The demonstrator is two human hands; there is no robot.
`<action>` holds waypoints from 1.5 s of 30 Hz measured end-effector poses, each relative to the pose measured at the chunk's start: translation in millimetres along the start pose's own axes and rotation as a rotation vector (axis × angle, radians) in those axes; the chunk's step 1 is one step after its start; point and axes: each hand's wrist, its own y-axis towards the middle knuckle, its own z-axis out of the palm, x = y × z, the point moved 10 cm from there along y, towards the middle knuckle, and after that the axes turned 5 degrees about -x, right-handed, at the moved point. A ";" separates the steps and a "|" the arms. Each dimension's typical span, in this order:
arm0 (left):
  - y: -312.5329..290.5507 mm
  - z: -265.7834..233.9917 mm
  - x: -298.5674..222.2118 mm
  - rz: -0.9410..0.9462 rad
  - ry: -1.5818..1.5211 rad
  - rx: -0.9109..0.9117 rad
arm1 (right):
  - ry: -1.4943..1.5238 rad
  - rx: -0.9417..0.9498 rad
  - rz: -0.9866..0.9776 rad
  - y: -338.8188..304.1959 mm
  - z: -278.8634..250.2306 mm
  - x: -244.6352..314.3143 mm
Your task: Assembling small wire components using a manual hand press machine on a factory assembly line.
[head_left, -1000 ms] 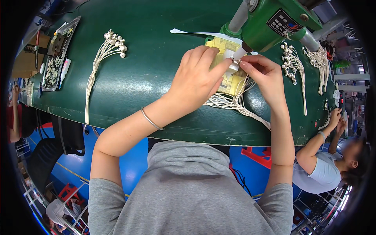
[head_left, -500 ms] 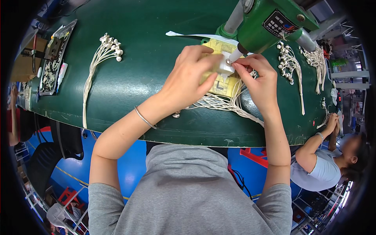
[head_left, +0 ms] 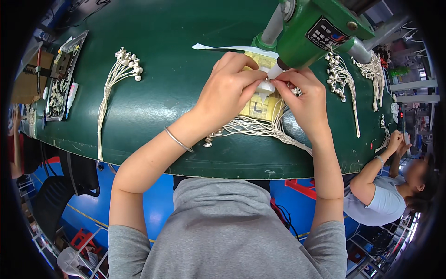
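Under the white plunger point(head_left: 275, 71) of a green bench press point(head_left: 302, 42), my two hands meet at a white block point(head_left: 265, 87). My right hand point(head_left: 304, 95) is closed in a pinch on a small round metal piece, mostly hidden by the fingertips. Thumb and index finger of my left hand point(head_left: 230, 88) come together at the same spot, closed; what they hold, if anything, cannot be seen. The block rests on a yellow taped base point(head_left: 256, 110). A bundle of off-white cords point(head_left: 260, 126) lies in front of the base and runs under my right wrist.
Corded bundles with round ends lie to the left point(head_left: 108, 88) and right point(head_left: 347, 79) on the green table point(head_left: 172, 69). A tray of small parts point(head_left: 58, 90) and a marker point(head_left: 72, 95) are at far left. Another person point(head_left: 378, 193) works at the right edge.
My left hand's fingers have moved in to the white block and closed beside my right fingertips. My right hand stays pinched at the block. The view has shifted slightly.
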 end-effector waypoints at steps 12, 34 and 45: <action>4.2 8.1 27.1 -0.308 -0.183 0.110 | 0.199 0.068 0.153 3.8 7.8 -18.5; 15.3 13.1 19.3 -0.264 -0.120 0.116 | 0.259 0.097 0.157 6.5 8.0 -20.0; 17.4 11.7 17.9 -0.283 -0.113 0.133 | 0.283 0.171 0.217 0.7 4.8 -27.9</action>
